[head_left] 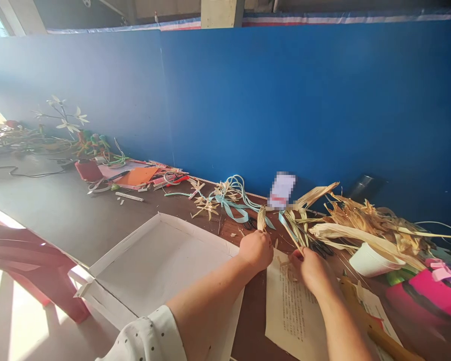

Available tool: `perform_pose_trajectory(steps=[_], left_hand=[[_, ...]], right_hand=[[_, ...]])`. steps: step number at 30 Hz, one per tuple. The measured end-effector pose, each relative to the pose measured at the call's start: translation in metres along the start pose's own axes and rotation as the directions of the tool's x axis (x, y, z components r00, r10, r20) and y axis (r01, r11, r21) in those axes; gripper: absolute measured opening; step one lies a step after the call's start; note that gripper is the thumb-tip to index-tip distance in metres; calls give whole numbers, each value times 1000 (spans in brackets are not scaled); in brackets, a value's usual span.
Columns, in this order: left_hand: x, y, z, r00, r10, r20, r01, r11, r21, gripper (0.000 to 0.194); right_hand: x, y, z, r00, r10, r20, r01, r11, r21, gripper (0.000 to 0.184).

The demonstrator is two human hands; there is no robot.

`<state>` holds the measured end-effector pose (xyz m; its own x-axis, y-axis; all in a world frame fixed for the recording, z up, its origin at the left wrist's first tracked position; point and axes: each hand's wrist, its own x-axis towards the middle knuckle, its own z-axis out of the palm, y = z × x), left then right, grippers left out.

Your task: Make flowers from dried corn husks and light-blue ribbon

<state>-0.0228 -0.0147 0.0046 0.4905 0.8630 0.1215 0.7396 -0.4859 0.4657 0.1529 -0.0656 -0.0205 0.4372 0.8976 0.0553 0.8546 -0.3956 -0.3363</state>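
Note:
My left hand [256, 248] is closed in a fist around a small bundle of dried straw-coloured husk [261, 218] that sticks up out of it. My right hand [311, 269] is pinched on a thin husk strip [293, 231] that runs up and left from its fingers. Both hands rest over a printed paper sheet [291, 313] on the brown table [60, 210]. Black scissors [321, 247] lie just beyond my right hand.
A pile of dried husks [364, 223] and a white cup [372, 260] sit to the right, with pink items [434, 286]. A white cardboard tray [154, 260] lies to the left. Light blue ribbons [235, 200], small husk flowers [206, 205] and craft clutter line the blue wall. A red chair [33, 265] stands at left.

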Motion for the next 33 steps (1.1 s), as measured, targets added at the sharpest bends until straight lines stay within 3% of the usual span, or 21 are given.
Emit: perform_pose_trajectory(steps=[5, 9, 15, 28, 33], left_hand=[[2, -2, 3, 999, 28, -39, -30, 998, -52, 28], [3, -2, 10, 986, 163, -20, -164, 982, -96, 24], [1, 8, 24, 935, 350, 50, -353, 933, 71, 25], [-1, 18, 26, 937, 339, 86, -350, 911, 220, 24], [0, 20, 27, 950, 293, 113, -311, 924, 221, 23]], right_hand=[[0, 3, -4, 1000, -7, 12, 6, 997, 73, 19], [-4, 0, -10, 1000, -11, -20, 13, 995, 103, 20], [-5, -2, -13, 999, -27, -35, 33, 986, 165, 18], [-4, 8, -15, 983, -4, -181, 47, 971, 236, 23], [-9, 4, -22, 985, 17, -172, 27, 968, 251, 24]])
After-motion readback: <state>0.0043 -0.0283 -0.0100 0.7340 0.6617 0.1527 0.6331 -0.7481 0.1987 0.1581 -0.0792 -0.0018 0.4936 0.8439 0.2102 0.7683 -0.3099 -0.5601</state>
